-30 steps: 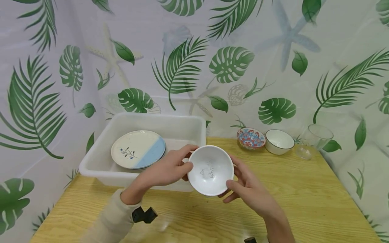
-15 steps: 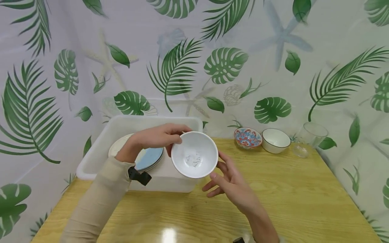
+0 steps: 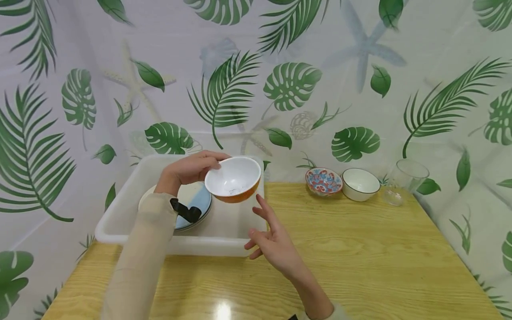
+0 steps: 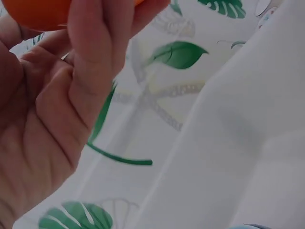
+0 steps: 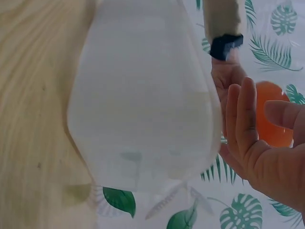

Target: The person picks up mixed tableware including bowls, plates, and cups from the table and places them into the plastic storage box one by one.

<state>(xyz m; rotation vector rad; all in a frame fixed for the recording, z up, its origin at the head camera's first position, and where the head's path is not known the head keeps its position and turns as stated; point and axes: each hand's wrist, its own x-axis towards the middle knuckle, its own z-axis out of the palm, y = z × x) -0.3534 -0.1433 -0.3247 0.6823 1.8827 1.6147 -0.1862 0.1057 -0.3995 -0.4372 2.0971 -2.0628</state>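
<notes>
A bowl (image 3: 234,178), white inside and orange outside, hangs tilted above the right part of a white plastic tub (image 3: 216,245). My left hand (image 3: 191,168) grips its left rim, thumb on the inner side. In the left wrist view the fingers lie against the orange outside of the bowl (image 4: 38,14). Below and to the right of the bowl, my right hand (image 3: 276,244) has its fingers spread, apart from the bowl and near the tub's front right corner. Stacked plates (image 3: 202,202), the top one cream and blue, lie in the tub, partly hidden by my left arm.
At the back right of the wooden table (image 3: 360,266) stand a red and blue patterned bowl (image 3: 324,181), a white bowl with a dark rim (image 3: 361,184) and a clear glass (image 3: 405,182). A leaf-printed cloth (image 3: 296,120) hangs behind them.
The bowl has moved left and away from me, from in front of the tub to over it, tilting to show its orange side. My right hand has let go of it.
</notes>
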